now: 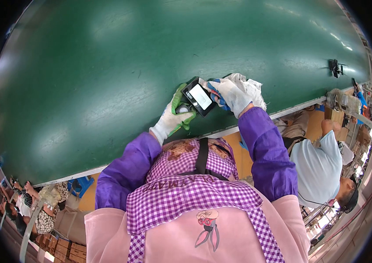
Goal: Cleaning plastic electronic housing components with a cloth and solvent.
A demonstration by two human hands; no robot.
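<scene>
Black device (pixel 201 97), flat and roughly rectangular, with a pale panel on its upper face: located between the two gloved hands, slanted, over the near part of the green table (pixel 107 65). From my remote post I cannot tell whether its underside touches the tabletop.

Left hand (pixel 171 119): green-coated fingers curled, narrow, holding the device by its left side. A small round part (pixel 183 109) with a pale top shows within that grip; I cannot tell whether it belongs to the device.

Right hand (pixel 230 93): blue-coated fingers bunched at the device's upper right edge. Whether they pinch something thin or merely rest there, I cannot tell. White cloth (pixel 251 89): crumpled, just beside and partly behind this hand.

Judgement: the step in hand looks like close work at the face and edge, the left hand steadying and the right hand working. I would keep the left grip on the frame alone, firm enough to prevent twisting, with its fingertips off the panel. I would have the right hand press lightly and evenly, and use a clean fold if the cloth is brought to the face. Risks noted: coated gloves may smear the panel, hard pressure may mark it, and loose cloth may snag a corner.
</scene>
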